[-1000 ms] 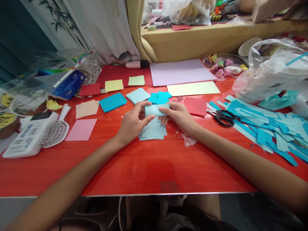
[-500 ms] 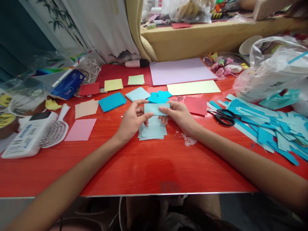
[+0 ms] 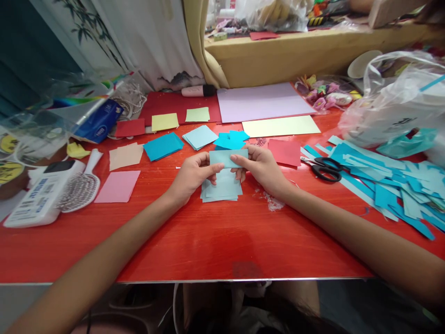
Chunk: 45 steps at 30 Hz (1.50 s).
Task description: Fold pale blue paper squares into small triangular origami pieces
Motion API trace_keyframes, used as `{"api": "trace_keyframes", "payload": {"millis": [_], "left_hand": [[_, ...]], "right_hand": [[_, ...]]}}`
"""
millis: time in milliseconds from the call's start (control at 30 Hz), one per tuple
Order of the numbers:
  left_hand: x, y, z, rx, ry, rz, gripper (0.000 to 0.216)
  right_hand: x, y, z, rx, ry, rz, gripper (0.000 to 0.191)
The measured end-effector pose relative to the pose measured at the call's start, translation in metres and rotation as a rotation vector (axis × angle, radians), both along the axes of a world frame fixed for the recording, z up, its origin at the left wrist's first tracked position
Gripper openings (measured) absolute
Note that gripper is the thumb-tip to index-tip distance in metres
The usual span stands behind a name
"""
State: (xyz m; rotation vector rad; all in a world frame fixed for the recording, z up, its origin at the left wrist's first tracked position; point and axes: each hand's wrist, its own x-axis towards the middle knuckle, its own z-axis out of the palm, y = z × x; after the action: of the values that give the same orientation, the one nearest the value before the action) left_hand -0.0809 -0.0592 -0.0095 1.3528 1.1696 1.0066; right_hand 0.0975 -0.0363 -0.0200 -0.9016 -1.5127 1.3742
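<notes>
A folded light-blue paper [image 3: 225,158] is held flat between both hands, above the table's middle. My left hand [image 3: 197,175] grips its left end, thumb on the front. My right hand [image 3: 262,168] pinches the right side, its thumb lying across the paper's face. Just below lies a small stack of light-blue paper squares [image 3: 222,189], partly hidden by the fingers. Behind the hands are brighter blue paper pieces [image 3: 232,138], another light-blue stack [image 3: 200,137] and a blue stack [image 3: 163,146].
Black-handled scissors [image 3: 326,169] lie at the right beside a heap of blue paper strips [image 3: 399,185]. A red paper square [image 3: 285,152] is near my right wrist. Pink paper [image 3: 117,187], a hairbrush [image 3: 79,190] and a white bottle [image 3: 41,197] lie left. A plastic bag [image 3: 399,102] stands far right.
The folded paper stays in both hands at nearly the same place. My right hand's fingers have shifted slightly at the top right edge; the whole view has moved a little.
</notes>
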Motion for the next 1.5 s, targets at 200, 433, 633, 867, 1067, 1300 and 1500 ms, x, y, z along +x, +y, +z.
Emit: {"api": "trace_keyframes", "payload": {"millis": [200,433,633,867,1067,1300,1500], "left_hand": [[0.0,-0.001,-0.001,0.034,0.107,0.03,0.026],[-0.001,-0.004,0.002,0.107,0.27,0.064,0.027],[-0.002,-0.006,0.001,0.146,0.29,0.05,0.034],[-0.001,-0.002,-0.001,0.037,0.236,0.019,0.033],[-0.002,0.002,0.001,-0.102,0.051,-0.026,0.025],[-0.001,0.0,0.005,-0.11,0.022,-0.003,0.017],[0.001,-0.005,0.01,0.044,-0.02,0.061,0.021]], "right_hand": [[-0.001,-0.001,-0.001,0.005,-0.041,0.028,0.032],[0.0,0.0,-0.002,0.012,-0.056,0.044,0.032],[0.0,0.0,-0.004,0.038,-0.064,0.078,0.029],[-0.001,0.001,-0.004,0.006,-0.041,0.065,0.033],[-0.001,0.0,-0.005,0.033,-0.044,0.022,0.031],[-0.001,0.002,-0.002,-0.033,0.022,0.055,0.03],[-0.014,-0.016,0.001,-0.119,0.221,0.211,0.025]]}}
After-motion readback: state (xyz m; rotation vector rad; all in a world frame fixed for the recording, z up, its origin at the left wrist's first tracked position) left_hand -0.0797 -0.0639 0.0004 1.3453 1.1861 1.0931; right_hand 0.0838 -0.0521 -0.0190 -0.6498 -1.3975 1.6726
